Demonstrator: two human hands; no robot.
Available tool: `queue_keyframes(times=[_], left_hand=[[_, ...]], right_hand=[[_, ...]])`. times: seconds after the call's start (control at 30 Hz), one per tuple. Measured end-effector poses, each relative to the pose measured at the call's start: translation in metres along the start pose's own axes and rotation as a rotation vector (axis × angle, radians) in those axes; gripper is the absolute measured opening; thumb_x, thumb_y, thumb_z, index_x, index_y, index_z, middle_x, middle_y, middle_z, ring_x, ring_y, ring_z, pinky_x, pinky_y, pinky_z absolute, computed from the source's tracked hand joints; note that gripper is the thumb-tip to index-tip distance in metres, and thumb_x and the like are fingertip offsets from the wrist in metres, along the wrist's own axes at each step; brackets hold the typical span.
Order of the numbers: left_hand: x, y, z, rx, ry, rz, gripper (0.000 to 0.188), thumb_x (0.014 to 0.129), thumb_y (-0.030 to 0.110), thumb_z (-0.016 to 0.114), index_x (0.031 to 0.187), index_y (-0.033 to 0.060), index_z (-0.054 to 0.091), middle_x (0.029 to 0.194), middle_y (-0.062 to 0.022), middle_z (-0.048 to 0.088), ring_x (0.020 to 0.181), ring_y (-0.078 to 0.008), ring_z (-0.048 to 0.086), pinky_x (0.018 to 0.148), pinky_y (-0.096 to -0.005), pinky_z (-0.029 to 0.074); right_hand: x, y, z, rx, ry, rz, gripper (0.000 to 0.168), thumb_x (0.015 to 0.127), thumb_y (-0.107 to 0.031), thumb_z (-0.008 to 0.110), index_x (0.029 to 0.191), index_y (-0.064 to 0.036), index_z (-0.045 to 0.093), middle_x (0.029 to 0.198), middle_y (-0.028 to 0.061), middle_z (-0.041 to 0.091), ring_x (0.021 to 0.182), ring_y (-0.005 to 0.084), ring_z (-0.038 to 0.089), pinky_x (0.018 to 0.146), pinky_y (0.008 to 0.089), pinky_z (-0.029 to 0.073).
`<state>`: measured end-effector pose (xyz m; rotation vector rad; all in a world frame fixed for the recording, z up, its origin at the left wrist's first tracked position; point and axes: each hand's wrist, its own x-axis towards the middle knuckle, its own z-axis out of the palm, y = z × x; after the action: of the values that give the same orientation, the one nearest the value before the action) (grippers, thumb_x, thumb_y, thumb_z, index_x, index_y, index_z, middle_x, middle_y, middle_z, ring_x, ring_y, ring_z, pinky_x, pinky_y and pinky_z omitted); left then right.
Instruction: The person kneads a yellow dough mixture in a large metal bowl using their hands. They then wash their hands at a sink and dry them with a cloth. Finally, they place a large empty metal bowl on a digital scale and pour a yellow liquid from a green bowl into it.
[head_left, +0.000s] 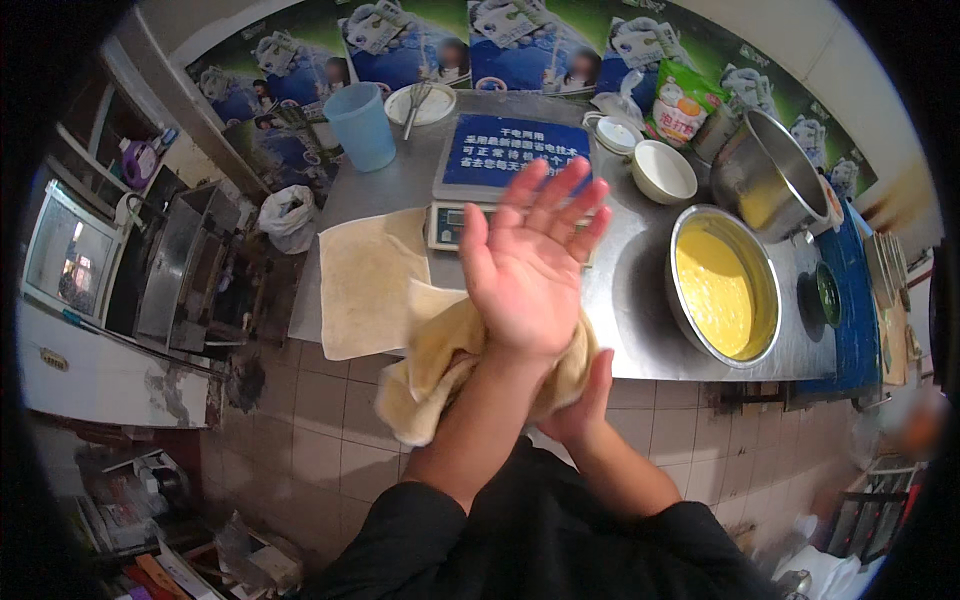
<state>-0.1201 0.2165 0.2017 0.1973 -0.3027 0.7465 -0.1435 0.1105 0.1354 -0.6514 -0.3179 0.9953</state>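
Note:
My left hand (534, 277) is raised in front of a digital scale (517, 154), palm up and fingers spread, holding nothing. A beige cloth (442, 330) is draped behind and under my left wrist and forearm. My right hand (589, 401) presses the cloth's right end from below, its thumb pointing up; most of its fingers are hidden by the cloth. Another beige cloth (371, 281) lies flat at the table's left front edge. To the right stands a steel bowl of yellow batter (716, 292).
On the steel table (637, 330) stand a blue plastic jug (361, 127), a whisk (415, 109) on a white lid, a white bowl (664, 172), a green packet (679, 105) and a tilted steel mixing bowl (772, 176). A small green bowl (825, 292) is at the far right.

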Motion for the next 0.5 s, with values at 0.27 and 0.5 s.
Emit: queue_keyframes(times=[0.27, 0.5], left_hand=[[-0.015, 0.019, -0.013, 0.686, 0.061, 0.04, 0.042, 0.095, 0.033, 0.031, 0.119, 0.0011, 0.045, 0.12, -0.0166, 0.049, 0.108, -0.0207, 0.048, 0.093, -0.0327, 0.037], [-0.044, 0.027, -0.015, 1.303, -0.452, 0.136, 0.062, 0.092, 0.037, 0.026, 0.14, 0.0017, 0.009, 0.146, -0.0175, -0.011, 0.135, -0.0313, -0.006, 0.108, -0.0407, 0.001]], right_hand=[[-0.006, -0.021, 0.015, -0.748, -0.342, -0.124, 0.091, 0.072, -0.062, 0.056, 0.132, 0.0, 0.028, 0.129, 0.0128, 0.037, 0.117, 0.0252, 0.037, 0.097, 0.0362, 0.03], [0.024, -0.029, 0.032, -0.779, -0.16, -0.307, 0.089, 0.079, -0.065, 0.04, 0.138, -0.001, 0.018, 0.141, 0.014, 0.024, 0.131, 0.0271, 0.021, 0.106, 0.038, 0.015]])
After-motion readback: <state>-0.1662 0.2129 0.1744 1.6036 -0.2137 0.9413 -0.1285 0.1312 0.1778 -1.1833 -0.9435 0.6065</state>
